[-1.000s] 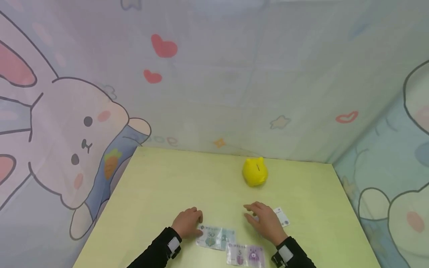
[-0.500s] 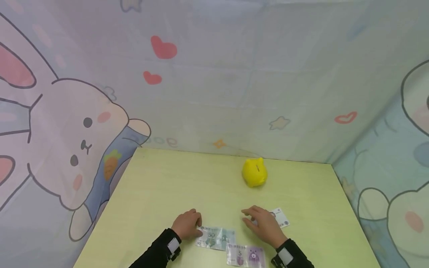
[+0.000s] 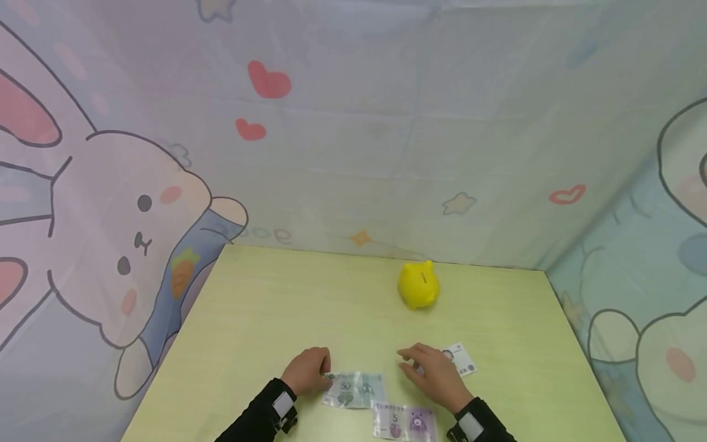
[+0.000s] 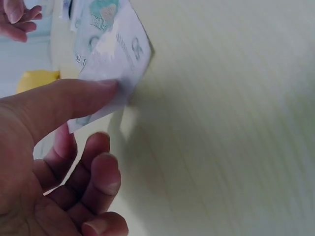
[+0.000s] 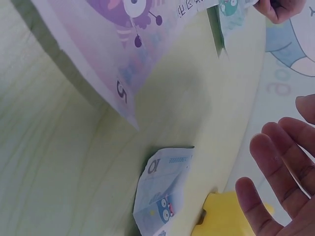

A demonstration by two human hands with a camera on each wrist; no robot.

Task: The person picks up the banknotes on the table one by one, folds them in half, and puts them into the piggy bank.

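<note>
My left hand (image 3: 307,371) pinches the left end of a green 50 play banknote (image 3: 358,390) between thumb and index finger. In the left wrist view the thumb (image 4: 91,96) lies over the note's corner, with the other fingers curled below. A purple 5 play banknote (image 3: 405,422) lies nearer the body, its corner meeting the green one. My right hand (image 3: 436,376) hovers over the table with relaxed fingers and nothing in them. Partly hidden behind it is a pale 10 play banknote (image 3: 463,361), creased and blue-tinted in the right wrist view.
A yellow piggy bank (image 3: 418,285) with a slot on top stands toward the back of the pale wooden table (image 3: 276,294). A cartoon-printed cloth (image 3: 353,153) hangs behind the table and along its sides.
My right hand has drawn slightly back toward the body, showing more of the pale note. The left hand stays at the green note, whose right end has shifted slightly left.
</note>
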